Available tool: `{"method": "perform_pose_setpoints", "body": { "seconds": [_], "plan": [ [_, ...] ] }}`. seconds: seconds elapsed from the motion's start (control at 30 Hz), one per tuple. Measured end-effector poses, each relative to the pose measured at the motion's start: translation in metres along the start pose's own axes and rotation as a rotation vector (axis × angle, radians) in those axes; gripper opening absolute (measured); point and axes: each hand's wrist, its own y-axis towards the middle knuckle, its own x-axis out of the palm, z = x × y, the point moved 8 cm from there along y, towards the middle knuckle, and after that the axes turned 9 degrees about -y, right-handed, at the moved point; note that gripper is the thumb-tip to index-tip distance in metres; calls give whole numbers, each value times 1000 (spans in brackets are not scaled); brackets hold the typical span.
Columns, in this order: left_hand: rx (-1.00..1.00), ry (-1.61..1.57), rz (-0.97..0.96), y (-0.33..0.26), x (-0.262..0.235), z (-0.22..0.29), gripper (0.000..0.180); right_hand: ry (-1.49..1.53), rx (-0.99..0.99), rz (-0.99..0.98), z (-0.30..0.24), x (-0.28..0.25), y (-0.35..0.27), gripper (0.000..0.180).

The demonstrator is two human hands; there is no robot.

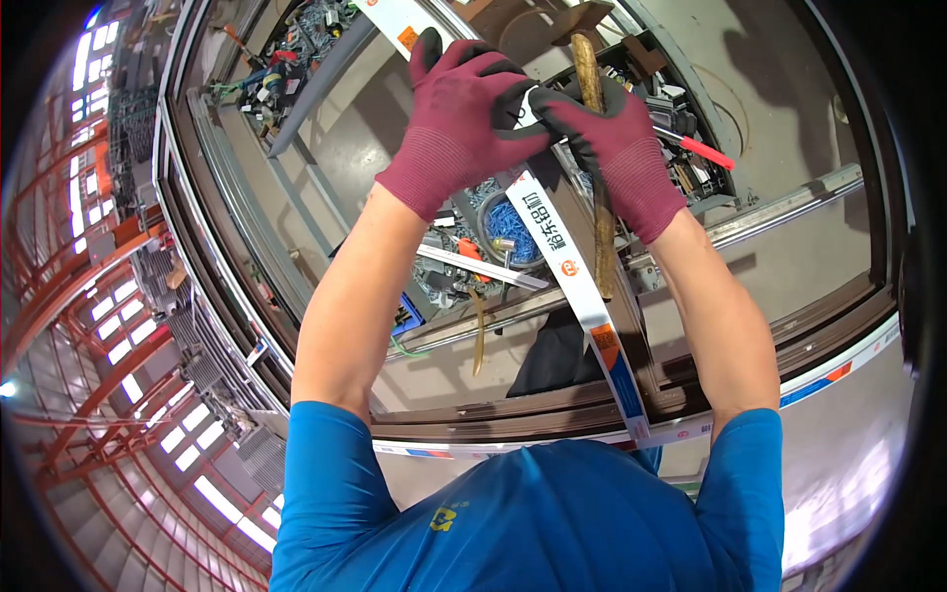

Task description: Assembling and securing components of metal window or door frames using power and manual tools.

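Both hands wear maroon work gloves with black fingers. My left hand [462, 123] lies across a long metal profile [557, 252] with white protective film, its fingers bent over the strip and its thumb reaching toward the right hand. Close beside it, my right hand [614, 133] is closed around a hammer's worn wooden handle [602, 247], with its fingertips at the profile's edge. The hammer's rusty head [582, 18] is beyond the hand. What lies under the fingertips is hidden. The profile runs along a brown metal frame member [636, 345].
A large brown frame [473, 419] surrounds the work. Below are a round container of blue fasteners [508, 232], a tray of mixed hardware [681, 109], a red-handled tool [705, 151] and loose screws and tools [281, 84] at far left. A white strip [478, 264] crosses left of the profile.
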Motion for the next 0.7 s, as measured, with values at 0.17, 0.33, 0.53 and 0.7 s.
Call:
{"method": "perform_pose_setpoints", "body": {
  "seconds": [0.17,0.33,0.53,0.7],
  "plan": [
    [31,48,-28,3,1,5,45,-47,10,7,10,-9,5,51],
    [42,30,-25,3,0,5,43,-133,-101,82,13,-13,11,53],
    [80,-1,31,5,-8,9,42,-39,75,70,-4,-62,-16,40],
    [51,-3,18,1,-3,8,39,-184,-11,-8,4,-69,-47,57]
  ]
}}
